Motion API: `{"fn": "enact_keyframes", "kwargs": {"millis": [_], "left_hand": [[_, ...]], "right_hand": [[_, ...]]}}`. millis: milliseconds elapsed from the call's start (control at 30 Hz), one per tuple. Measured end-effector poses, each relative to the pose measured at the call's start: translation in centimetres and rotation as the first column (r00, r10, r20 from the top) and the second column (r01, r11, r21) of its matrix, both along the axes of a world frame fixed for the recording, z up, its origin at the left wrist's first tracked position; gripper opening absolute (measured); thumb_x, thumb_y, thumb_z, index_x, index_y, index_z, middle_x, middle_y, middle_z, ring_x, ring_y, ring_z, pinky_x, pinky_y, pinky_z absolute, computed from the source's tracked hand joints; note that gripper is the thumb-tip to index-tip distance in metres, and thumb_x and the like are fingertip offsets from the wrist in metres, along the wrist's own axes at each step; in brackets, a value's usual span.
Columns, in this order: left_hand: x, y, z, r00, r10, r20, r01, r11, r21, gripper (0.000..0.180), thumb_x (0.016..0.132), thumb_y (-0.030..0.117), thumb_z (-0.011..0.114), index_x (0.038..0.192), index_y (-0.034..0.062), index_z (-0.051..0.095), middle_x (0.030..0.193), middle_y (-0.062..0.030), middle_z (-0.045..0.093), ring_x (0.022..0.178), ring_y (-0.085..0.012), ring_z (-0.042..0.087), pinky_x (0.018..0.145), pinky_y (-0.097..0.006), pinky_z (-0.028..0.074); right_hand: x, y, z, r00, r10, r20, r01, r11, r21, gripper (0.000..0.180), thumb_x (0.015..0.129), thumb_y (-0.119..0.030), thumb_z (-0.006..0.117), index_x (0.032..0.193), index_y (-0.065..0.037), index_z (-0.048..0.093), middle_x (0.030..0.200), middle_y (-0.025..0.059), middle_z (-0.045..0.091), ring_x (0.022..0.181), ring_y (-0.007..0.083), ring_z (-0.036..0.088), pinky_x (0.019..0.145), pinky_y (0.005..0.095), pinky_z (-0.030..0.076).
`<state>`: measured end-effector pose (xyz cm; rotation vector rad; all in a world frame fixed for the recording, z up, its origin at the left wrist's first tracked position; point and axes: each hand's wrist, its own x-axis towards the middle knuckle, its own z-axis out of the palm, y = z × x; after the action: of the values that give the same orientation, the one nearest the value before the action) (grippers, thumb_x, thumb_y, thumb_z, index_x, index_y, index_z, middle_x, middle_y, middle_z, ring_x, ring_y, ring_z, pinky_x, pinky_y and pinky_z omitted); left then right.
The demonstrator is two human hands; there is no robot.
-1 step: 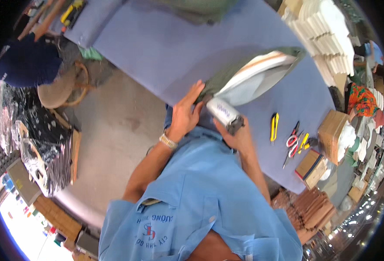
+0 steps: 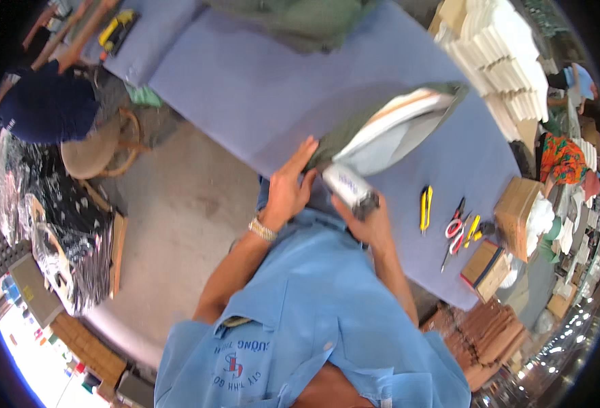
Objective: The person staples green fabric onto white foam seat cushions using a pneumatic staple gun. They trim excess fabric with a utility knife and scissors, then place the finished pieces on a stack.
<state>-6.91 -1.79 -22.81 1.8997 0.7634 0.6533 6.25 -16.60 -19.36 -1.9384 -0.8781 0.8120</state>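
Observation:
An olive-green fabric piece with a white lining (image 2: 395,126) lies on the blue-violet table (image 2: 259,88), lifted open at its near end. My left hand (image 2: 290,187) presses flat on the near corner of the fabric at the table's edge, fingers spread. A metal bracelet sits on that wrist. My right hand (image 2: 371,224) grips a small white and black hand tool (image 2: 349,187), whose front end touches the fabric just right of my left hand.
A yellow utility knife (image 2: 426,207), red-handled scissors (image 2: 453,228) and cardboard boxes (image 2: 517,207) lie on the table to the right. Stacks of white sheets (image 2: 504,61) fill the far right. A person in a dark cap (image 2: 45,109) sits by a round stool (image 2: 99,153) at left.

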Motion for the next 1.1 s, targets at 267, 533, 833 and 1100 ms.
{"fn": "enact_keyframes", "kwargs": {"millis": [267,533,833,1100], "left_hand": [[2.0,11.0,-0.6,0.997,0.002,-0.074,-0.012,0.990,-0.138,0.047,0.099,0.016,0.064,0.144,0.0037,0.057,0.124,-0.0232,0.071,0.104,-0.0366,0.071,0.089,-0.040,0.055],[2.5,21.7,-5.7,0.806,-0.236,-0.543,0.228,0.970,-0.083,0.050,0.100,0.028,0.062,0.144,0.0051,0.057,0.128,-0.0221,0.068,0.112,-0.0381,0.066,0.099,-0.043,0.051],[7.8,40.8,-0.6,0.849,0.272,-0.452,0.332,0.392,0.858,0.094,0.080,0.008,0.078,0.161,0.0253,0.033,0.166,-0.0093,0.035,0.154,-0.0346,0.030,0.123,-0.058,0.027],[12.3,45.2,7.5,0.981,-0.093,-0.170,0.192,0.592,0.783,0.075,0.076,0.015,0.085,0.146,0.0147,0.057,0.140,-0.0118,0.065,0.129,-0.0300,0.062,0.111,-0.052,0.045]], "right_hand": [[3.6,-5.5,0.2,0.962,-0.204,0.183,0.260,0.893,-0.368,0.043,0.082,-0.013,0.083,0.119,0.000,0.068,0.113,0.0179,0.067,0.108,0.0330,0.068,0.094,0.0418,0.053],[4.4,-2.3,-14.8,0.743,-0.513,0.429,0.589,0.807,-0.055,0.071,0.081,-0.009,0.077,0.147,-0.010,0.050,0.144,0.0251,0.045,0.134,0.0439,0.048,0.113,0.0481,0.041],[1.3,0.2,-15.9,0.650,-0.557,0.517,0.669,0.742,-0.043,0.083,0.077,-0.002,0.070,0.155,-0.015,0.043,0.159,0.0262,0.038,0.144,0.0456,0.041,0.117,0.0502,0.036],[3.1,-0.5,-16.4,0.617,-0.601,0.507,0.680,0.732,0.040,0.074,0.077,0.007,0.063,0.148,-0.008,0.050,0.151,0.0235,0.050,0.146,0.0432,0.041,0.121,0.0476,0.032]]}}
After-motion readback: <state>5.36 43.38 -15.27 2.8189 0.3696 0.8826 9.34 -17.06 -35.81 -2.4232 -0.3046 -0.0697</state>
